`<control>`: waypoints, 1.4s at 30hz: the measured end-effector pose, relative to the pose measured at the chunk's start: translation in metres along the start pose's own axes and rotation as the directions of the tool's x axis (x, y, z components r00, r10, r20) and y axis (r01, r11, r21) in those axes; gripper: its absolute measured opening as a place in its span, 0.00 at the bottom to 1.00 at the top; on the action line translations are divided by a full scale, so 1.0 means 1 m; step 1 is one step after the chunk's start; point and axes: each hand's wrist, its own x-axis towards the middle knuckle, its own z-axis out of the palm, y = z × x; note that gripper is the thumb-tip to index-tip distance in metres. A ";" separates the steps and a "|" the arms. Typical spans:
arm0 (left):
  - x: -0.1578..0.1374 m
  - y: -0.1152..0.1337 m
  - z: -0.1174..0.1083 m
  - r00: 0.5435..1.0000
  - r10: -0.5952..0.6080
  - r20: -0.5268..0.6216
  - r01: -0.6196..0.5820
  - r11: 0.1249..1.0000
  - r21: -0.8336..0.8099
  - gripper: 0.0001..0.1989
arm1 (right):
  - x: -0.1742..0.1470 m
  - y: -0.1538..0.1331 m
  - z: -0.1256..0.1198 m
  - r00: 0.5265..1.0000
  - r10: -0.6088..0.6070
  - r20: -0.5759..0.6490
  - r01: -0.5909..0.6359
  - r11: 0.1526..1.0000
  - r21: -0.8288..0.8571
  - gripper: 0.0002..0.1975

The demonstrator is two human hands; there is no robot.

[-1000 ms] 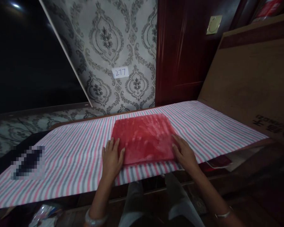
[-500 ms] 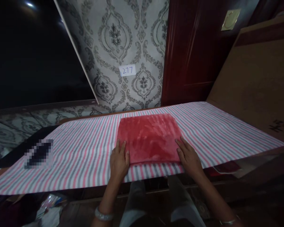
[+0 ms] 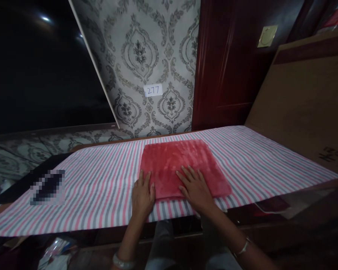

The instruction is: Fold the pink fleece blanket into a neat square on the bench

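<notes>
A folded red plush cloth [image 3: 171, 157] lies flat on a striped tablecloth [image 3: 101, 180] in pink, grey and white. On its near left corner rests my left hand [image 3: 143, 193], fingers stretched out along the edge. My right hand [image 3: 195, 187] lies with spread fingers on top of the red cloth, right of its middle near the front edge. Neither hand grips anything. The cloth's front right corner shows beyond my right hand.
A large cardboard box [image 3: 304, 101] stands at the right end of the table. A dark screen [image 3: 45, 67] hangs at the left, with a paper marked 277 [image 3: 153, 90] on the wall. A blurred-out dark item [image 3: 47, 187] lies on the left of the tablecloth.
My right hand has moved left from the red cloth's right edge onto its top. The cloth's front right corner now reaches further right. My left hand has stayed at the left edge.
</notes>
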 end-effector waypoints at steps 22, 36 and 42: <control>-0.001 -0.001 0.003 0.999 -0.025 -0.034 0.023 0.998 -0.053 0.23 | -0.007 0.004 0.011 0.995 -0.026 -0.094 0.023 0.999 -0.031 0.26; -0.003 0.000 -0.001 1.000 -0.031 0.002 0.031 0.996 -0.087 0.24 | -0.011 0.005 0.005 0.999 -0.014 -0.050 0.015 1.000 0.021 0.25; 0.009 -0.006 -0.021 0.998 -0.034 -0.048 0.028 0.992 -0.123 0.23 | -0.007 0.042 -0.010 0.984 -0.042 -0.172 0.085 0.964 0.253 0.24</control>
